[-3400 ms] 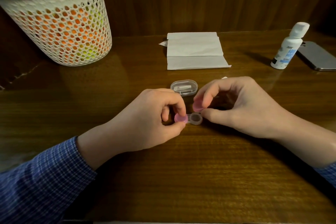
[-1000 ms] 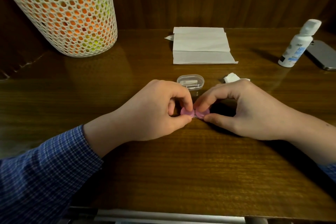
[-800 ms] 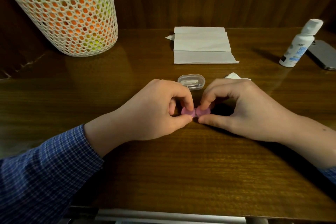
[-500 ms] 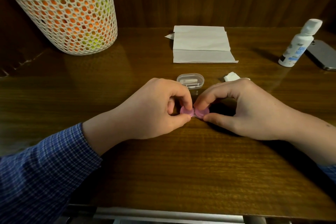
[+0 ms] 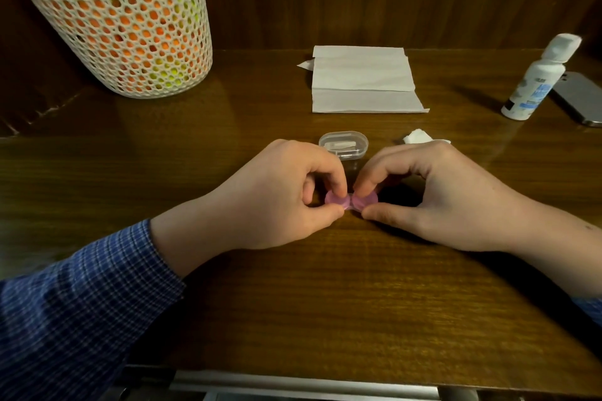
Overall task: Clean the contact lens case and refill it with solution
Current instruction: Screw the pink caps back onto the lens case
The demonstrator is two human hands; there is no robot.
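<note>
The contact lens case (image 5: 351, 201) lies on the wooden table between my hands, both pink caps on it. My left hand (image 5: 277, 195) pinches the left pink cap between thumb and forefinger. My right hand (image 5: 436, 195) pinches the right pink cap the same way. The white solution bottle (image 5: 537, 81) stands upright at the far right, its cap closed, apart from both hands.
A small clear plastic box (image 5: 343, 144) sits just behind my fingers. A crumpled white tissue (image 5: 418, 137) lies behind my right hand. Folded white paper towels (image 5: 363, 80) lie at the back centre. A white mesh basket (image 5: 120, 23) stands back left; a phone (image 5: 580, 98) lies far right.
3.4 s ago my right hand held the right pink cap above the uncovered right well. The cap now sits on the case, and my right fingers have shifted slightly on it since.
</note>
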